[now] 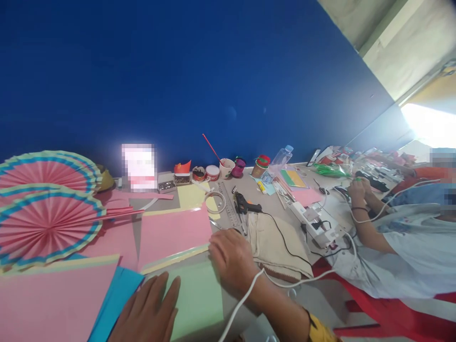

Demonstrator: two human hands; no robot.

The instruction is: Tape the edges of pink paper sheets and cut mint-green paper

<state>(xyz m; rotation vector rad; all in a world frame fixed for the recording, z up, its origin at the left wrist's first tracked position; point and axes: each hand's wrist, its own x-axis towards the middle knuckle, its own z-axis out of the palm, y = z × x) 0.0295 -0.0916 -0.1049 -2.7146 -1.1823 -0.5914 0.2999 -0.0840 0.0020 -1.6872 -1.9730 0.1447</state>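
Presently resting with the open left hand (149, 308), fingers loosely spread, by the left edge of the pale green paper sheet (203, 294). Reaching with the bent fingers of the right hand (233, 256) to the lower right corner of the pink paper sheet with pale yellow edge strips (174, 232); cannot tell whether pinching it. Lying on the grey counter (247, 185), towards twelve o'clock from the left hand, in the case of that pink sheet. Near the right hand, at eleven o'clock, a clear tape roll (215, 203); at one, a black glue gun (245, 204); at two, a beige folded cloth (276, 237). Farther out, at two, a white power strip (315, 221); at ten, large pink pleated paper fans with blue and yellow rims (50, 225).
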